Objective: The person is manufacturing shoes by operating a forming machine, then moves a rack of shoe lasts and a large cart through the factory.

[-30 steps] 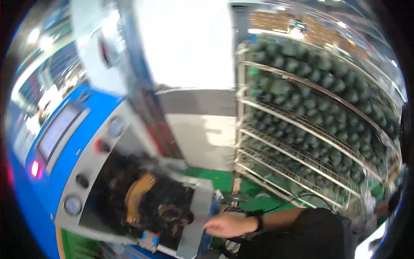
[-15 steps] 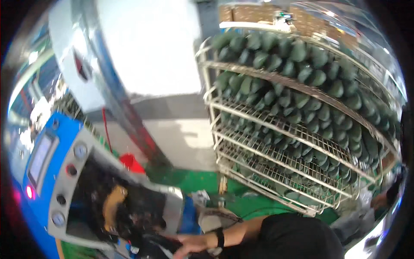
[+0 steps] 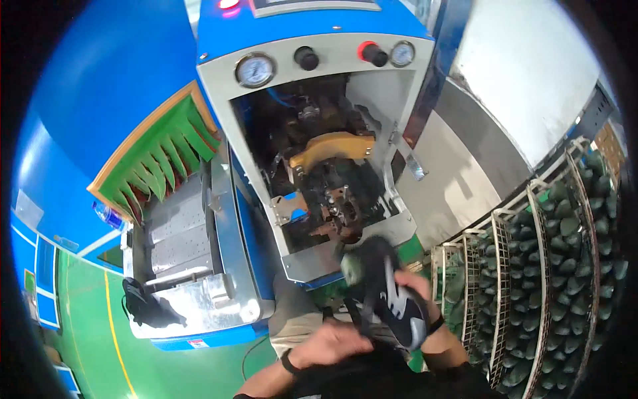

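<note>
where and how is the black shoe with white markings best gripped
Probably around its middle, coming from the right. The black shoe is held lengthwise, pointing away from the body, so its long right edge faces the right hand, which is on that edge. The left hand is lower, toward the other side, and could steady the near end.
</note>
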A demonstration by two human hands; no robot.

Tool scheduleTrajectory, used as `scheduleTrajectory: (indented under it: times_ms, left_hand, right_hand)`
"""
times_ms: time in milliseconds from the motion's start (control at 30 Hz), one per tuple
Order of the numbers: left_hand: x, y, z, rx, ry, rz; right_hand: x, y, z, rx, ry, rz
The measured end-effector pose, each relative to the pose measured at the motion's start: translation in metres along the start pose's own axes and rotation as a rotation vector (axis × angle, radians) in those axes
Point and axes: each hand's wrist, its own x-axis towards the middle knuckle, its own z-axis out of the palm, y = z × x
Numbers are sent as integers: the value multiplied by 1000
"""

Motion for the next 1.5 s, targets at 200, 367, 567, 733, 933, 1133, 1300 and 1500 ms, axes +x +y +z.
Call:
scheduleTrajectory:
  times_ms: [200,367,567,733,933,1133,1300,1500]
  left_hand:
    - [22,20,-35,-251,295,-357]
    - [62,22,-60,-437,399,-229]
    - [89,-8,-72,-555,484,-231]
    - [89,-26,-91,-721,571,-196]
    - [83,-28,-90,-623,517,-305]
    - [75,-21,-61,-427,473,-357]
    - [62,-12,-45,-326,306,-327]
    - [46,24,-34,-404,195,-191]
  right_hand:
    - [28,-84,107,-1333,-66,-760]
    - [67,-116,161,-1511,34,-671]
    - [120,-117,191,-2104,124,-425]
    - [163,-100,178,-2323,179,-672]
    - [146,-79,166,-2193,237,-855]
    - [130,-72,163,-2083,298,-1051]
    - [79,-49,145,-1947,323,-1072]
    - [-29,-7,59,-2028,247,-1186]
